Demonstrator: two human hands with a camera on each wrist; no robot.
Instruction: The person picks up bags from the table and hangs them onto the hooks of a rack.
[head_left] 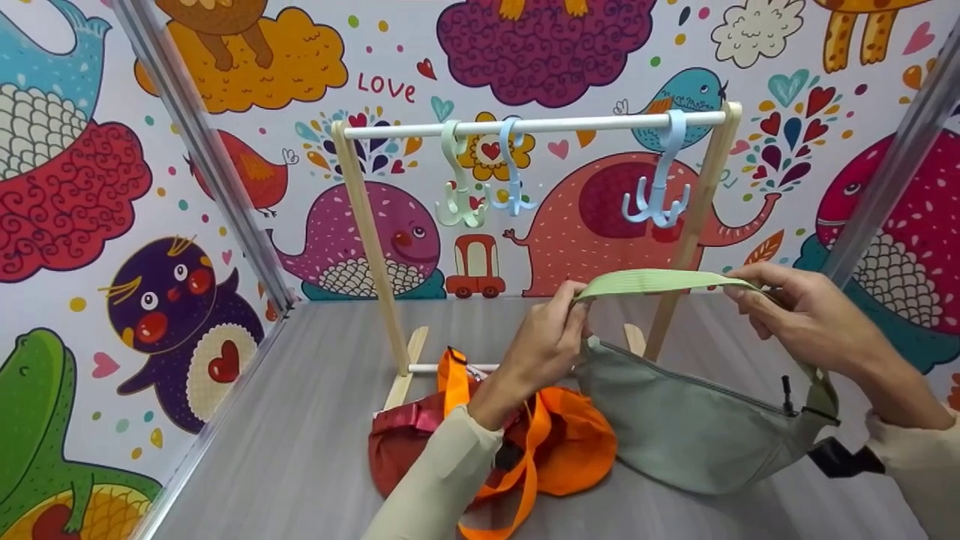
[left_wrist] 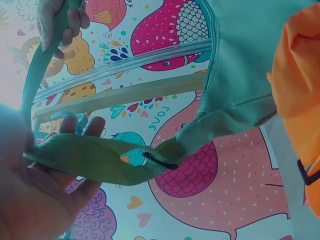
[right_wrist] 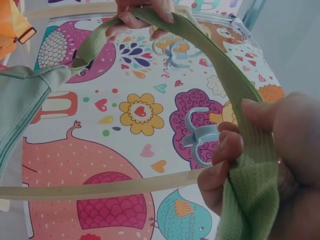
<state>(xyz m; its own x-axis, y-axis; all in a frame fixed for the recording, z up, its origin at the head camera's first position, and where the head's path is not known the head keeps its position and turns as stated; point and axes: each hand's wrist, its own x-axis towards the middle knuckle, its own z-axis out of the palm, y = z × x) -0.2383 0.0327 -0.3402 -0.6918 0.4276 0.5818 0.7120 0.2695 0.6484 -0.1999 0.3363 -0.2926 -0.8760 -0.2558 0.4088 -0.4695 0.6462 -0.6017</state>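
Observation:
A grey-green waist bag [head_left: 682, 420] hangs by its light green webbing strap [head_left: 660, 281], its lower part near the table. My left hand [head_left: 544, 349] grips the strap at its left end; in the left wrist view the webbing crosses the fingers of this hand [left_wrist: 45, 185]. Farther right, my right hand [head_left: 810, 315] pinches the same strap between thumb and fingers. Between the hands the strap arches up. In the right wrist view the webbing runs through the right hand [right_wrist: 270, 155], and a fold of it hangs below.
A wooden rack with a white rail [head_left: 570, 124] stands behind. A green hook [head_left: 459, 180] and two blue hooks, one a pale blue hook [head_left: 658, 180] at right, hang from it. An orange bag [head_left: 577, 450] and a dark red bag [head_left: 397, 450] lie on the grey table [head_left: 292, 420].

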